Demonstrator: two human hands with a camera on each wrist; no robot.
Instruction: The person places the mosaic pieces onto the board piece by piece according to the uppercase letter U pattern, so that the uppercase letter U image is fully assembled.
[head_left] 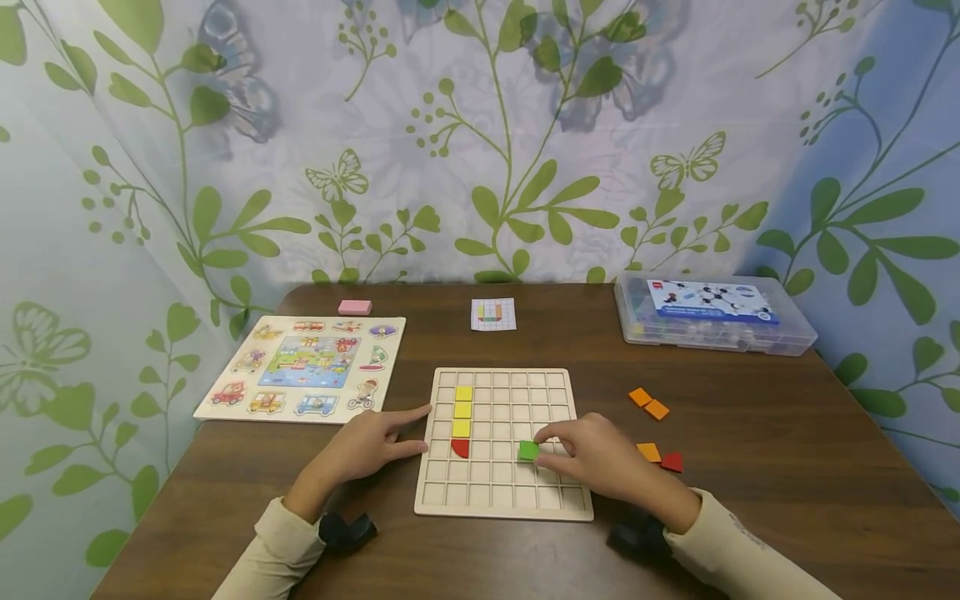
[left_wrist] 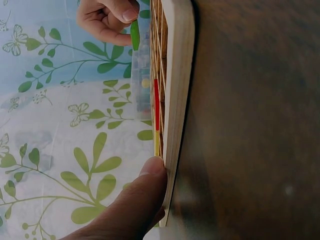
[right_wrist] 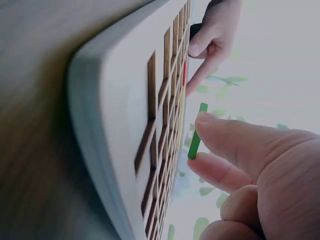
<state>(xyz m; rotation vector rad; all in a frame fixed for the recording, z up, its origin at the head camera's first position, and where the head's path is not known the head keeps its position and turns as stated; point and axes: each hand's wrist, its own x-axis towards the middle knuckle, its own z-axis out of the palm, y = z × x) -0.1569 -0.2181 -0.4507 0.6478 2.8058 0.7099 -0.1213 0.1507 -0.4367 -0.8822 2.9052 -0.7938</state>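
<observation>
In the head view, the right hand [head_left: 592, 454], right of centre, pinches a green square [head_left: 527, 451] between thumb and finger over the right half of the wooden board [head_left: 480, 472]. The left hand [head_left: 367, 446], left of centre, has thumb and forefinger apart, their tips at the board's left edge. Three yellow squares [head_left: 462, 410] and a red piece [head_left: 460, 449] form a column on the board; orange squares [head_left: 657, 409] lie at the right.

In the left wrist view, the thumb rests against the board's edge, lower centre.

In the right wrist view, the green square is tilted, clear of the board, right of centre.
</observation>
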